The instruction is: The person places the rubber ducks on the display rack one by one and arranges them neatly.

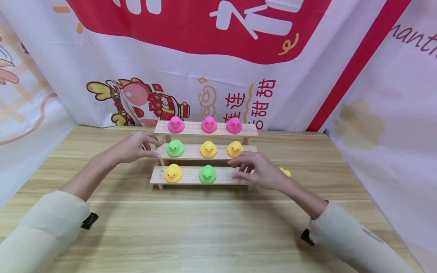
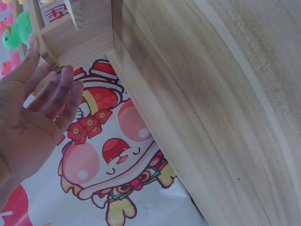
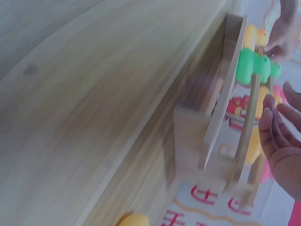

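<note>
A three-step wooden stand (image 1: pixel 191 152) holds small rubber ducks. My left hand (image 1: pixel 134 147) is at the left end of its middle step, thumb and forefinger on either side of the board's end, beside a green duck (image 1: pixel 175 148). In the left wrist view the fingertips meet the board's corner. My right hand (image 1: pixel 261 170) hovers over the right end of the bottom step, fingers loosely bent and nothing between them. Just behind it sits a yellow duck (image 1: pixel 235 149). Along the bottom step are another yellow duck (image 1: pixel 173 173) and a green one (image 1: pixel 208 174).
Three pink ducks (image 1: pixel 209 124) stand on the top step, and a yellow duck (image 1: pixel 208 149) is mid-way along the middle one. A yellow thing (image 1: pixel 285 172) lies on the wooden table (image 1: pixel 205 227), partly behind my right hand. A printed cloth (image 1: pixel 184 68) hangs behind the stand.
</note>
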`<state>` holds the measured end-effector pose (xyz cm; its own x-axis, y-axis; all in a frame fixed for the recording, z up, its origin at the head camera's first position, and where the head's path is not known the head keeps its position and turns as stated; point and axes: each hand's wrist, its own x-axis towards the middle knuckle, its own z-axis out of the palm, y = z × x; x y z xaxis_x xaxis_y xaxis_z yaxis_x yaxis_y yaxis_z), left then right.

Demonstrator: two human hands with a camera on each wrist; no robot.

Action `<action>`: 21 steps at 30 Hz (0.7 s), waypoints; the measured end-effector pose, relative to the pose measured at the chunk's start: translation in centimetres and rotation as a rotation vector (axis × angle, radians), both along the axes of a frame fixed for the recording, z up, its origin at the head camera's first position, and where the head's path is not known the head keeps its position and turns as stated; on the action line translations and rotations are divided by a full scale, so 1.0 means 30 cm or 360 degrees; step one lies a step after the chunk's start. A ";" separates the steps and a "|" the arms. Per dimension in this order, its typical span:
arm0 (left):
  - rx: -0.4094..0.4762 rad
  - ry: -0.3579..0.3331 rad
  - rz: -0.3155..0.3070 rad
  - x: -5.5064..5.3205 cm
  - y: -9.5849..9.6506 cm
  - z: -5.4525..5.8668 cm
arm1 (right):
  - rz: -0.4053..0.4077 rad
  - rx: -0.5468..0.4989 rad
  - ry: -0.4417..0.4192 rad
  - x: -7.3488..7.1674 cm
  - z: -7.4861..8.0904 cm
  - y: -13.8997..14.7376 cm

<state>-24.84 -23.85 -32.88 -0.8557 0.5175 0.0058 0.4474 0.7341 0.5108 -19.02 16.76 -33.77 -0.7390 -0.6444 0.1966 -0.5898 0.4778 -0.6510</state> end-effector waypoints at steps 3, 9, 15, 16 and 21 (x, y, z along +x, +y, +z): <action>-0.0001 0.0003 0.0004 -0.001 0.001 -0.001 | -0.0027 0.0008 -0.0002 0.000 0.004 0.047; -0.0007 0.0014 0.0016 -0.002 -0.002 -0.006 | -0.0169 0.0047 0.0023 -0.013 -0.004 0.139; 0.0023 -0.0005 0.0014 -0.002 -0.005 -0.007 | -0.0279 0.0097 0.0011 -0.030 -0.020 0.229; 0.0026 -0.0008 0.0017 -0.001 -0.004 -0.006 | -0.0290 0.0102 0.0016 -0.032 -0.022 0.242; 0.0025 0.0003 0.0010 0.001 -0.004 -0.005 | -0.0354 0.0135 0.0021 -0.049 -0.037 0.307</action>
<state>-24.81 -23.97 -33.03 -0.8590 0.5117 0.0154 0.4435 0.7289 0.5216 -20.49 25.97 -34.88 -0.8623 -0.4807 0.1592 -0.4721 0.6497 -0.5958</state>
